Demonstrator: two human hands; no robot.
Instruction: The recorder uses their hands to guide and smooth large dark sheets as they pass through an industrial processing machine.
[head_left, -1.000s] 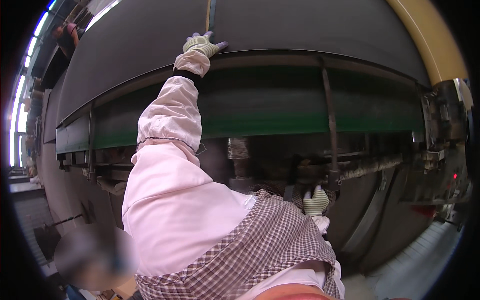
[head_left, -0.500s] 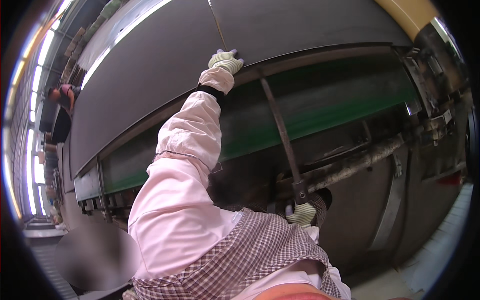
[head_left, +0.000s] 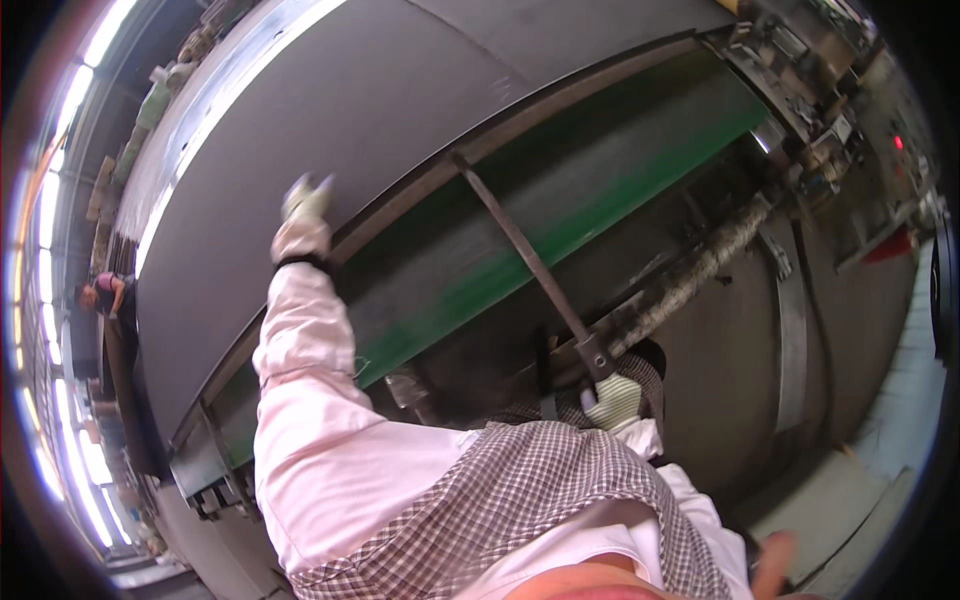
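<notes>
Dark grey sheet (head_left: 420, 110) lies beyond the green panel (head_left: 600, 215), my left hand (head_left: 307, 198) over it, fingers loosely parted, empty. Nearside of the panel, my right hand (head_left: 615, 400) is by the metal bar (head_left: 530, 262); whether its fingers grip, I cannot tell.

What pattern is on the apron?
Small dark-and-white checks cover the apron; the head view shows it best.

I see a smooth, matt dark sheet (head_left: 380, 110) toward eleven o'clock, a dull metal rod (head_left: 520, 245) near centre, a rough, flaky pipe (head_left: 697, 268) toward two, and a woven cloth apron (head_left: 560, 475) at six.
</notes>
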